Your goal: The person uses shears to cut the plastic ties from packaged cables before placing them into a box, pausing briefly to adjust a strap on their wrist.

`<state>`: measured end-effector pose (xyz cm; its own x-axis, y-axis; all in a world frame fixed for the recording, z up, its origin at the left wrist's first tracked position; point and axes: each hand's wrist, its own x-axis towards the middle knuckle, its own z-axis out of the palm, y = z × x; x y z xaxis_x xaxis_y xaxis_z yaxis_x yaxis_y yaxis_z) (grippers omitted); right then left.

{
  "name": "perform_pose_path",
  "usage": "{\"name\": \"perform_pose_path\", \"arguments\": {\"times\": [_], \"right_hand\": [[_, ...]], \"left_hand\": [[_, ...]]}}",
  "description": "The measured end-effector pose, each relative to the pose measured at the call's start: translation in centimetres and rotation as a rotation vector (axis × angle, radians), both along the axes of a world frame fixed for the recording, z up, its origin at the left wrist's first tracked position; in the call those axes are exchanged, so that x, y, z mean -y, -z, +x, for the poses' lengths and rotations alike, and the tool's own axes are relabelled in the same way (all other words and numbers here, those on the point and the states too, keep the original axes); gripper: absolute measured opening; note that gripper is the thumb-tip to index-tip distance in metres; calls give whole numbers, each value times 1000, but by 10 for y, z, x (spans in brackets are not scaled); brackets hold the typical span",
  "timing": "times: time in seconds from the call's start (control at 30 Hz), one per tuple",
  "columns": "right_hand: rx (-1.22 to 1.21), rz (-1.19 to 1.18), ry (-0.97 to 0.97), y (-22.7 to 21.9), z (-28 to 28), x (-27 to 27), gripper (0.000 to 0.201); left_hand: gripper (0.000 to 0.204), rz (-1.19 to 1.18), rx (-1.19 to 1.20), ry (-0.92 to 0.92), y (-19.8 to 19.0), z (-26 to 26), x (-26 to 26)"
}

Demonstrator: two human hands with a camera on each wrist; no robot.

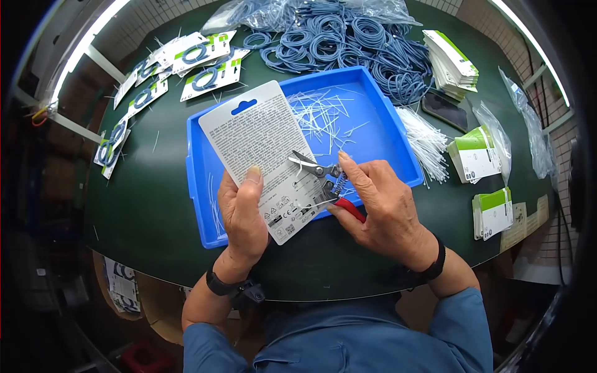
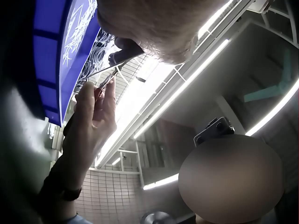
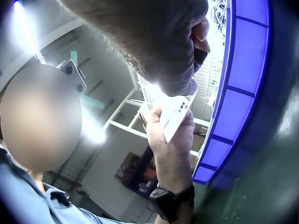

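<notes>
My left hand [image 1: 241, 214] holds a white printed card [image 1: 245, 133] upright at its lower left edge, thumb on the text side. The card has a blue-looking hang hole, and its other side is hidden. In my right hand [image 1: 392, 208] is a pair of spring-loaded snips [image 1: 321, 170] with a red handle. Their blades stand apart over the card's right part, at a thin white cable tie [image 1: 299, 172] that sticks out of it. Another tie end [image 1: 314, 206] projects lower down. In the right wrist view the card [image 3: 175, 116] shows edge-on beyond my right hand.
Beneath the hands lies a blue tray [image 1: 376, 133] with loose white tie pieces. Coiled blue-grey cables [image 1: 329, 37] are heaped behind it. Carded cables [image 1: 211, 78] lie at left; a cable-tie bundle [image 1: 423, 140], phone [image 1: 444, 110] and card stacks [image 1: 476, 155] at right.
</notes>
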<state>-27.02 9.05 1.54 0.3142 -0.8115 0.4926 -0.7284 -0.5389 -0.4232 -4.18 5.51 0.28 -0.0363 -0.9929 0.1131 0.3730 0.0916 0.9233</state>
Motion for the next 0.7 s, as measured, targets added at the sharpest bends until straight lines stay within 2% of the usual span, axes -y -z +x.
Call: {"name": "perform_pose_path", "arguments": {"times": [0.1,0.3,0.5,0.63,0.7], "right_hand": [[-61,-12,30,-3,3,-3,82],[9,13,42,4,12,-9,79],[56,74,28,21,13,-7,77],[47,177,27,15,11,-8,78],[27,256,-37,8,9,-10,78]], "left_hand": [[42,-21,-39,-31,0,-8,-4],[41,-85,-79,-26,4,-7,-10],[41,8,-12,-52,4,-10,-7],[41,80,-27,-110,4,-6,3],[41,94,-43,-148,3,-2,9]]}}
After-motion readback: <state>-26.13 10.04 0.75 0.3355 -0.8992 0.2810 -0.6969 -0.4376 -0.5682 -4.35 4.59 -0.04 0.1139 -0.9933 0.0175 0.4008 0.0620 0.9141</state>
